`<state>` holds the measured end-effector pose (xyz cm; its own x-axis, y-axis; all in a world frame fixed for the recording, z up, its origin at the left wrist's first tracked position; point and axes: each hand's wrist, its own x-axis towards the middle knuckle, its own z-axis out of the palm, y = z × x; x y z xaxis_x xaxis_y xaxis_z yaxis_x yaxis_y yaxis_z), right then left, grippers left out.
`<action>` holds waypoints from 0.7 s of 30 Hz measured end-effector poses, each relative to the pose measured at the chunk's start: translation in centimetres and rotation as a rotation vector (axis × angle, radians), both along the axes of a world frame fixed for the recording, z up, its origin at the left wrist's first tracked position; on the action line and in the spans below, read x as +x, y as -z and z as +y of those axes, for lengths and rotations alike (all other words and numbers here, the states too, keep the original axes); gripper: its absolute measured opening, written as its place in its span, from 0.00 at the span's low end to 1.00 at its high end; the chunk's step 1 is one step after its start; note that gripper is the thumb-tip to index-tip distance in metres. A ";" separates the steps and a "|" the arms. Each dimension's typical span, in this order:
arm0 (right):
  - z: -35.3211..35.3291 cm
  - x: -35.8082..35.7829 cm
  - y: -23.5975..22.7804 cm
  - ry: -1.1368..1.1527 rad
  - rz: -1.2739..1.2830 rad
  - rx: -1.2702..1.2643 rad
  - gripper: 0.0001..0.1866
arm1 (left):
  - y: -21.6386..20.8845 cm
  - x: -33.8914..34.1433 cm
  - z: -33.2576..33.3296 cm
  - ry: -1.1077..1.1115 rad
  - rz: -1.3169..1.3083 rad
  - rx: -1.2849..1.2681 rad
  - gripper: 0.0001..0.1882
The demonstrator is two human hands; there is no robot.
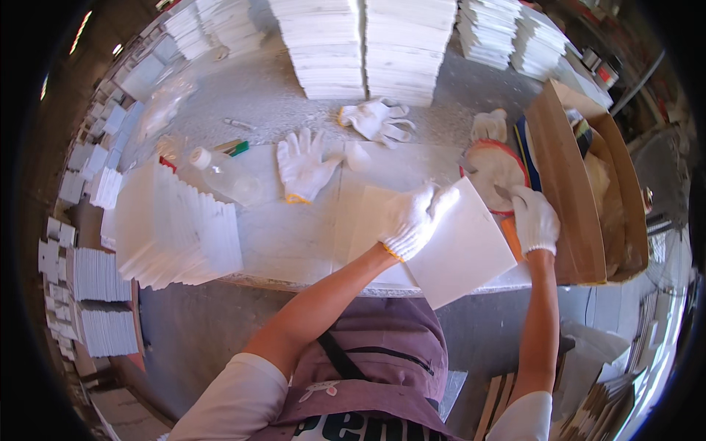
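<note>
My left hand (418,219), in a white knit glove, is closed on the edge of a square white tile (465,253). The tile is tilted over the front edge of the worktable. My right hand (535,220), gloved likewise, grips a small scraper whose blade (503,192) reaches into a red-rimmed bowl (485,147). Pale paste-like stuff covers the inside of the bowl. An orange thing (510,237) lies beside the right hand, partly hidden by the tile. Another flat pale tile (360,224) rests on the table under my left forearm and hand.
Loose white gloves (303,165) lie mid-table. A clear bottle (220,173) is beside a row of leaning tiles (180,228) at left. Tall tile stacks (412,51) stand at the back. An open cardboard box (566,198) borders the right side.
</note>
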<state>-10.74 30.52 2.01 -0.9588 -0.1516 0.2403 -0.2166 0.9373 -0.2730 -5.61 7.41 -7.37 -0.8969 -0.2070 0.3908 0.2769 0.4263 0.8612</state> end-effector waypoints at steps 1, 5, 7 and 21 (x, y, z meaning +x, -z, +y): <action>0.1 0.6 -1.1 0.033 -0.004 0.033 0.14 | -2.2 0.6 0.3 -0.017 -0.043 -0.071 0.16; -3.1 2.4 -7.5 -0.056 0.139 -0.231 0.20 | -2.2 1.0 0.9 -0.054 -0.025 -0.075 0.18; -6.2 2.7 -9.6 -0.237 0.074 -0.476 0.18 | -5.0 1.7 0.4 -0.037 -0.088 -0.187 0.16; -23.4 -8.3 6.0 -0.599 -0.318 0.138 0.29 | 2.7 1.3 1.8 0.031 -0.024 -0.373 0.12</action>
<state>-19.07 7.11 -3.94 -0.7213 -0.6857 -0.0981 -0.6368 0.7122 -0.2955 -4.34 9.19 -10.06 -0.9102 -0.0270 0.4132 0.2764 0.7035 0.6548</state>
